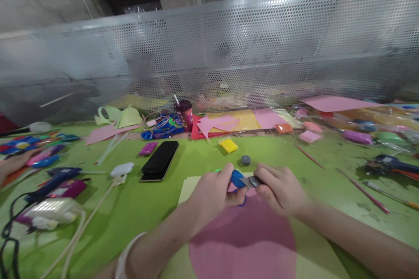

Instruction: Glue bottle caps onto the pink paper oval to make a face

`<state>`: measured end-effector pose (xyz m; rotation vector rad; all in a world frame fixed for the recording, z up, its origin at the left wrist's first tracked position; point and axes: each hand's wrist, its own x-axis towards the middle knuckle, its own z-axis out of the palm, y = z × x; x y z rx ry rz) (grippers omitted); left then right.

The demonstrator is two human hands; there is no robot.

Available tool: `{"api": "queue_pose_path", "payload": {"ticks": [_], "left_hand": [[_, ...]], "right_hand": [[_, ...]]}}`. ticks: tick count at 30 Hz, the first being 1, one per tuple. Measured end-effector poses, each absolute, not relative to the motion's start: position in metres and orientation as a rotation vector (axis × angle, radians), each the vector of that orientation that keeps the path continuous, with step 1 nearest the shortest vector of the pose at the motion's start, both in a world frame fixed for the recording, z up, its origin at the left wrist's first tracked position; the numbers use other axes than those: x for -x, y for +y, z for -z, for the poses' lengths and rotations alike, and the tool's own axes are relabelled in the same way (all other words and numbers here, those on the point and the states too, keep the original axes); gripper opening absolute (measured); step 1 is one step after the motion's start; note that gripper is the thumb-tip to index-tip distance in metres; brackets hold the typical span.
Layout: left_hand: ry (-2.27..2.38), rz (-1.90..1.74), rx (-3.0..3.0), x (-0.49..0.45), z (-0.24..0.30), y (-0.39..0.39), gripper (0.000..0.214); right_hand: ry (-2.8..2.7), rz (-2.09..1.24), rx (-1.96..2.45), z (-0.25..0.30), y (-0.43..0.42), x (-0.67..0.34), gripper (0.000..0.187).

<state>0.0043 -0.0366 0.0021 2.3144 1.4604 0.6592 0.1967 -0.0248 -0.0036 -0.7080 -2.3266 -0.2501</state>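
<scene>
Since both hands are on one thing, looks like blue-handled scissors (246,182), what matters is how it lies: long axis roughly 9 to 3 o'clock, left hand (212,189) gripping the blue end, right hand (283,188) pinching the dark metal end, so neither's really nearer. Pink paper (244,239) sits at 6 o'clock from there, over a pale yellow sheet (310,255).
</scene>
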Motion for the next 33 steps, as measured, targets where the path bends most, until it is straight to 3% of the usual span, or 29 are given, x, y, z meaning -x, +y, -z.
{"api": "queue_pose_path", "payload": {"ticks": [33], "left_hand": [[1.584,-0.55,-2.495,-0.008,-0.004,-0.04,0.015]], "right_hand": [[-2.235,0.571,0.881,0.011,-0.026,-0.188,0.058]]}}
